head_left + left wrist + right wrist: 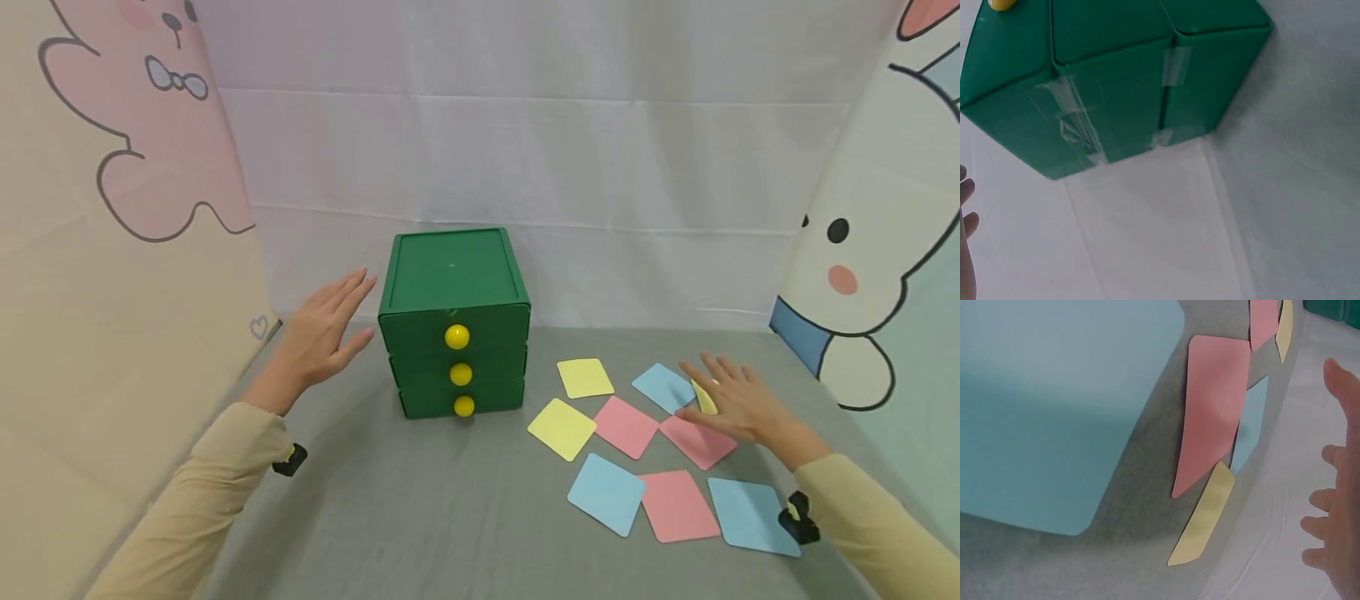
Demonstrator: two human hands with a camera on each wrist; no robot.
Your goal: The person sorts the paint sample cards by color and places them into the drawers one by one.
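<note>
A green three-drawer box with round yellow knobs stands toward the back of the table, its drawers closed. To its left, my left hand is held up with straight fingers, apart from the box and holding nothing. My right hand hovers, fingers spread, over the right part of the spread cards. It partly hides a yellow card and a pink card. Beside it lies a blue card. In the right wrist view a large blue card fills the near side, and the hand appears above the cards.
More cards lie flat on the grey cloth: yellow cards nearer the box, a pink card and a blue card in front. Clear tape runs down the box's side. White cloth rises behind; printed panels flank both sides.
</note>
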